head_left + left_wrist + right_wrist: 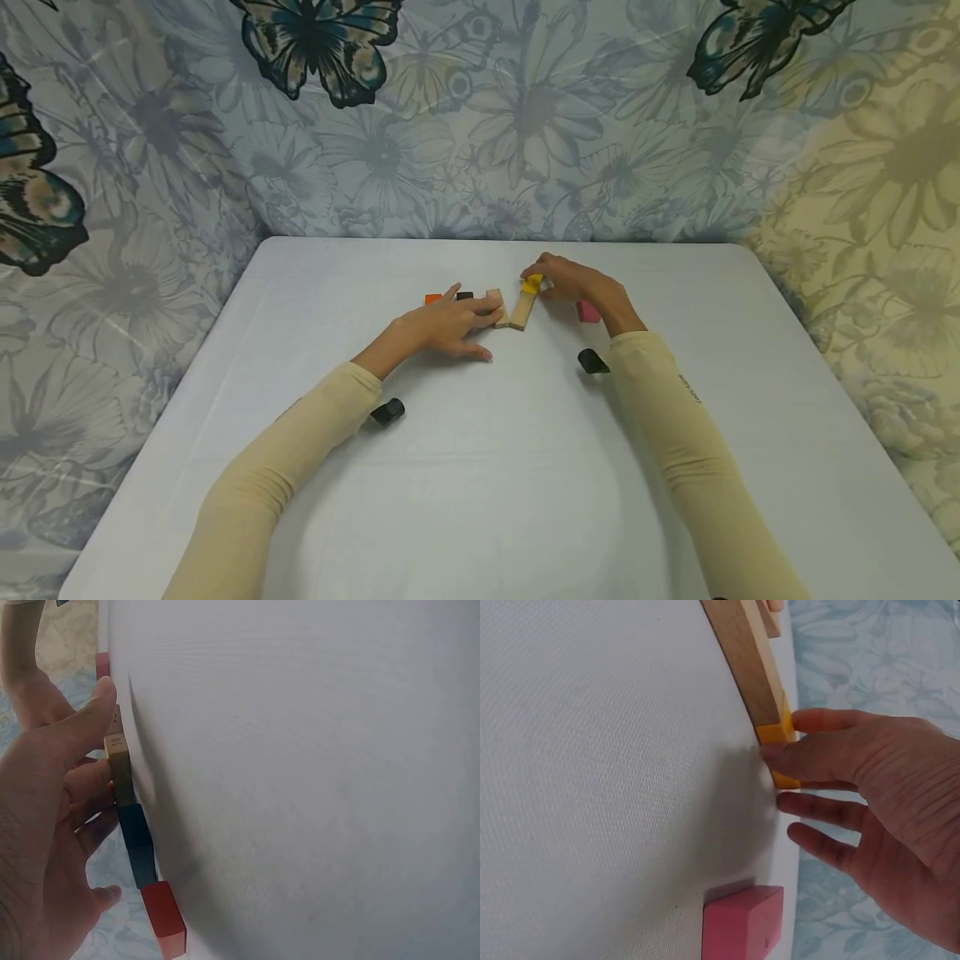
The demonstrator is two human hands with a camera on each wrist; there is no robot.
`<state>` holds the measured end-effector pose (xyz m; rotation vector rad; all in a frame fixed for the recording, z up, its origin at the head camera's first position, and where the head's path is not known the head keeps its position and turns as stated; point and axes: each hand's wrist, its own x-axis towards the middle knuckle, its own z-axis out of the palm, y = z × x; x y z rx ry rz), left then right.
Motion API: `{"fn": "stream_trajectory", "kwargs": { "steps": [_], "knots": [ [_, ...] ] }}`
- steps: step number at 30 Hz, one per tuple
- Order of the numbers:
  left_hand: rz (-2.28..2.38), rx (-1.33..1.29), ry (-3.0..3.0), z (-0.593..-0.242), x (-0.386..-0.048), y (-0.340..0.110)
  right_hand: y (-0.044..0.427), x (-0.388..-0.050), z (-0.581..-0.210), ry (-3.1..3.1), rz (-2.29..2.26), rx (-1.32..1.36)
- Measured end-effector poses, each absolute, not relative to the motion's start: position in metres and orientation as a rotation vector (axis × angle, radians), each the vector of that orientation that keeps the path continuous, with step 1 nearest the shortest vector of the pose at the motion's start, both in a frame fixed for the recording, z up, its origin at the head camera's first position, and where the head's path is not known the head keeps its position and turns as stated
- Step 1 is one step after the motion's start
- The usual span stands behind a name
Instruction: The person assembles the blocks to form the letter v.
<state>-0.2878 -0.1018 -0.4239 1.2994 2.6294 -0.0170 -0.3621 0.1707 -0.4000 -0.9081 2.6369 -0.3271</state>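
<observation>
My right hand (573, 279) pinches a yellow block (780, 735) between thumb and fingers. That block sits against the far end of a plain wooden block (523, 310), which lies slanted on the table. A second wooden block (494, 296) lies just left of it, partly hidden by my left hand (448, 323). The fingers of my left hand stretch over to this second block and touch it, while the thumb stands apart. Beyond the left hand lie a black block (465, 295), dark teal in the left wrist view, and an orange-red block (163, 915).
A pink block (739, 926) lies on the table near my right wrist. The white table (480, 467) reaches back to a floral, butterfly-patterned cloth (525, 125). Dark wrist-camera parts (388, 412) stick out from both sleeves.
</observation>
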Motion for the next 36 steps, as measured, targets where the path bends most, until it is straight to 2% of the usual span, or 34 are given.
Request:
{"fn": "stream_trajectory", "kwargs": {
  "steps": [23, 36],
  "knots": [
    [-0.021, 1.303, 2.625, -0.424, -0.288, -0.1, 0.178, -0.357, -0.405, 2.645, -0.346, -0.84],
    [-0.048, 1.282, 2.625, -0.422, -0.287, -0.099, 0.192, -0.336, -0.387, 2.731, -0.232, -0.763]
  ]
}}
